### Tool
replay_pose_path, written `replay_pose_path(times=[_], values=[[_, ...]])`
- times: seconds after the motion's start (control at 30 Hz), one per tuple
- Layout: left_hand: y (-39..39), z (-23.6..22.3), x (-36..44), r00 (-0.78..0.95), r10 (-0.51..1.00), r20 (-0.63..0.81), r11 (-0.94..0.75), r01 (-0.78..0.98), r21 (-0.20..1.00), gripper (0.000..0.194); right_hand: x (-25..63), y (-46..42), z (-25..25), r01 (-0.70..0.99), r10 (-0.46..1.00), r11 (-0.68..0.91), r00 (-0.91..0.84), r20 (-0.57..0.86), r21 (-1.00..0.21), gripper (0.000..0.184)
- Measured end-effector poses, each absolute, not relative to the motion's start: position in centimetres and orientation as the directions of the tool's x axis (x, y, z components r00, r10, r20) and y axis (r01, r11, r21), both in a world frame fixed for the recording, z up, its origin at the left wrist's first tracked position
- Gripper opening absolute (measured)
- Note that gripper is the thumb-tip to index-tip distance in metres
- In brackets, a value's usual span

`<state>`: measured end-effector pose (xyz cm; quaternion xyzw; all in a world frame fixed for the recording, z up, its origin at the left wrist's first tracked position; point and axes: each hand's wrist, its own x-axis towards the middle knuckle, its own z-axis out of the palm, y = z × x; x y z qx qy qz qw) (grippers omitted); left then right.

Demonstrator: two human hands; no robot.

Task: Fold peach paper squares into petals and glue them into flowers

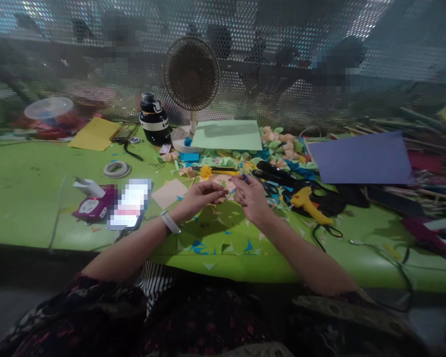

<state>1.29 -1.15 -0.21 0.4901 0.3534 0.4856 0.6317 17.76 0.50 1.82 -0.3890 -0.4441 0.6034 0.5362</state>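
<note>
My left hand [203, 197], with a white band on its wrist, reaches in over the green table, thumb and fingers pinched together. Facing it, my right hand [251, 199] is also closed in a pinch, the fingertips of both nearly meeting. Whatever lies between them is too small to make out. A bit of blue shows by the right index fingertip. Behind the hands lie peach paper pieces and a yellow paper flower [205, 172]. A square of peach paper [169, 194] rests left of my left hand. Blue and green paper scraps [197, 246] are scattered nearer me.
A yellow glue gun [310, 205] and a black stapler-like tool [275, 173] lie at right, beside purple paper [362, 158]. Left are a lit phone [129, 204], a tape roll [116, 169] and a black bottle [154, 121]. A fan [192, 73] stands behind green paper [228, 135].
</note>
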Motion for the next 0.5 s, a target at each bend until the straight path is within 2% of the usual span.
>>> replay_pose_path(times=[0.2, 0.33, 0.4, 0.5], values=[[-1.3, 0.2, 1.1, 0.213, 0.977, -0.011, 0.078, -0.308, 0.948, 0.032, 17.8, 0.6, 1.8, -0.305, 0.996, -0.018, -0.086, 0.009, -0.952, 0.038], [-1.2, 0.4, 1.1, 0.182, 0.983, -0.023, 0.084, -0.338, 0.937, 0.033, 18.2, 0.9, 1.7, -0.231, 0.992, -0.001, -0.123, 0.028, -0.973, 0.039], [-1.0, 0.5, 1.0, 0.141, 0.990, -0.021, 0.070, -0.357, 0.931, 0.035, 18.6, 0.9, 1.7, -0.128, 0.989, 0.071, -0.118, 0.086, -0.989, 0.043], [-0.7, 0.4, 0.8, 0.102, 0.995, 0.006, 0.034, -0.378, 0.925, 0.035, 19.0, 0.7, 1.8, 0.170, 0.950, 0.294, -0.162, 0.268, -0.941, 0.049]])
